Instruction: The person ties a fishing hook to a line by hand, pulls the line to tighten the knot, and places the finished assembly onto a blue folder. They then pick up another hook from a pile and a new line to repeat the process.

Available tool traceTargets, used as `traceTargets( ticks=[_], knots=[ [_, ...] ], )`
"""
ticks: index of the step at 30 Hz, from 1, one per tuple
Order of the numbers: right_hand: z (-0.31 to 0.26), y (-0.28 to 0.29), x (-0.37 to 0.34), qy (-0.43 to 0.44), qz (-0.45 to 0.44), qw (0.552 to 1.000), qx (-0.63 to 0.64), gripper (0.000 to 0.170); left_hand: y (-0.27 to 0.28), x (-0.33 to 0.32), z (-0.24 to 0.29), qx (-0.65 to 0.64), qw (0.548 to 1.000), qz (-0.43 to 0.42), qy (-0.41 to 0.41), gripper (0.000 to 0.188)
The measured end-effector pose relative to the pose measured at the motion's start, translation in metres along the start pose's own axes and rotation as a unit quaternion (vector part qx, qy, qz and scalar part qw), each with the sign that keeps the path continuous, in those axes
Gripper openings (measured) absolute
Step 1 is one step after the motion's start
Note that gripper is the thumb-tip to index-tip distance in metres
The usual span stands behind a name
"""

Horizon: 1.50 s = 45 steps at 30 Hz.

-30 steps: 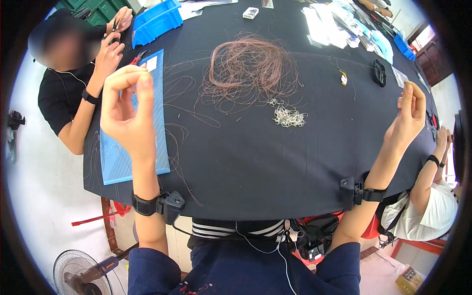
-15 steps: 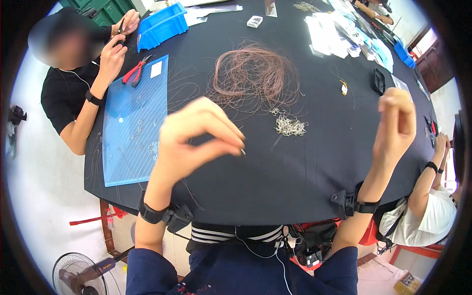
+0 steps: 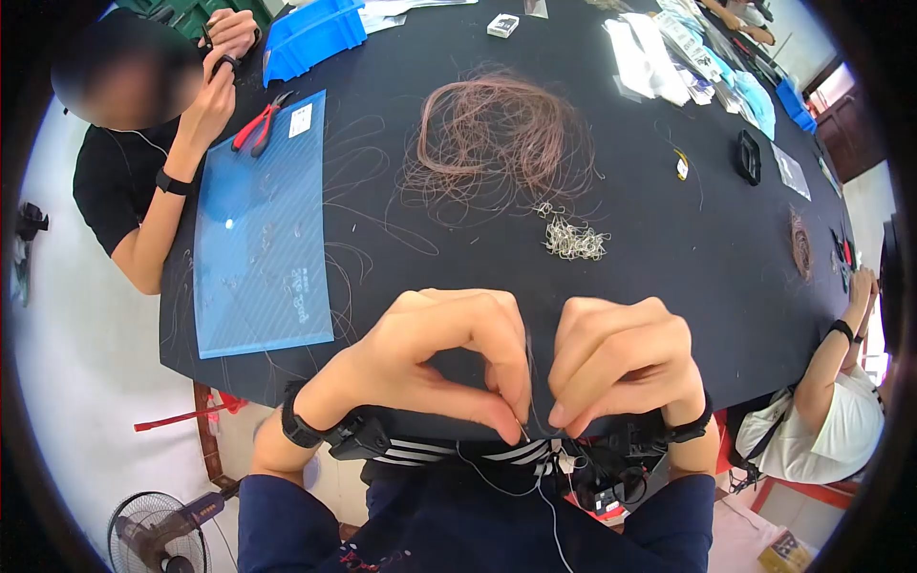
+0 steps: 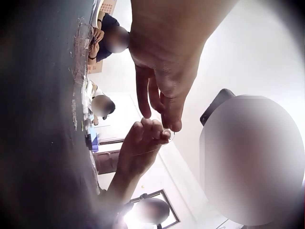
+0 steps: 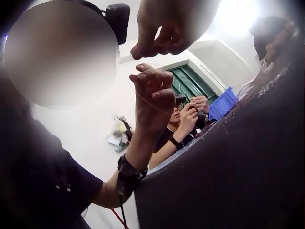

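We've got a thin line [image 3: 532, 382] strung between both hands, at bottom centre of the head view, just past the tabletop's near edge. The left hand [image 3: 444, 358] has thumb and fingers pinched on it, with a tiny bit of something poking out at the tips, too small for us to ID. The right hand [image 3: 626, 363] is curled in close beside it, also pinching the line.

Above the hands, around the centre, we've got a little heap of pale metal hooks [image 3: 575, 239] loose on the tabletop [image 3: 458, 272], then a big reddish tangle of line [image 3: 497, 134] right above that.

Container-wise: the flat blue sleeve [image 3: 263, 220] lies at left, red-handled pliers [image 3: 252, 132] across its upper edge. We see small wiry bits there too but can't tell if they're in it or on top. Upper left there's a blue bin [image 3: 310, 43]; we can't make out its contents. Upper right has a small black tray [image 3: 748, 158] and a clear packet [image 3: 791, 172] beside it. A small white box [image 3: 502, 26] sits at top centre, and white packets [image 3: 659, 62] are piled upper right, with another blue bin [image 3: 795, 105] near the far right edge.
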State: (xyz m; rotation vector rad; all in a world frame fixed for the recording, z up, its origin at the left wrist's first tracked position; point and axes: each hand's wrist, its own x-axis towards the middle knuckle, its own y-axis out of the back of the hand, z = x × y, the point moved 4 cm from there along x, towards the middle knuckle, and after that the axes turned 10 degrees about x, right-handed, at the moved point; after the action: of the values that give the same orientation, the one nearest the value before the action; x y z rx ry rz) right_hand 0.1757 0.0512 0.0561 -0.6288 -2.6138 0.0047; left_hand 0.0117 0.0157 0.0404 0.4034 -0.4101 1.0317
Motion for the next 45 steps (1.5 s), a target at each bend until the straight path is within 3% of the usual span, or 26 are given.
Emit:
traceTargets(
  ticks=[13,31,40,45],
  knots=[
    [-0.006,-0.010,0.000,0.083,-0.047,0.985,-0.142,0.019,-0.004,0.002,-0.002,-0.028,0.999,-0.024,-0.027,0.035],
    [0.001,-0.018,-0.001,0.104,-0.015,0.990,-0.098,0.014,-0.015,-0.002,-0.012,-0.076,0.997,-0.017,-0.015,0.032],
    [0.008,-0.015,-0.003,0.149,0.011,0.982,-0.111,0.025,-0.016,0.001,-0.011,-0.056,0.998,0.013,-0.029,0.024],
    [0.014,-0.008,-0.006,0.141,0.068,0.983,-0.097,0.033,-0.013,0.006,-0.004,0.025,0.998,-0.005,-0.061,0.019]
  ],
)
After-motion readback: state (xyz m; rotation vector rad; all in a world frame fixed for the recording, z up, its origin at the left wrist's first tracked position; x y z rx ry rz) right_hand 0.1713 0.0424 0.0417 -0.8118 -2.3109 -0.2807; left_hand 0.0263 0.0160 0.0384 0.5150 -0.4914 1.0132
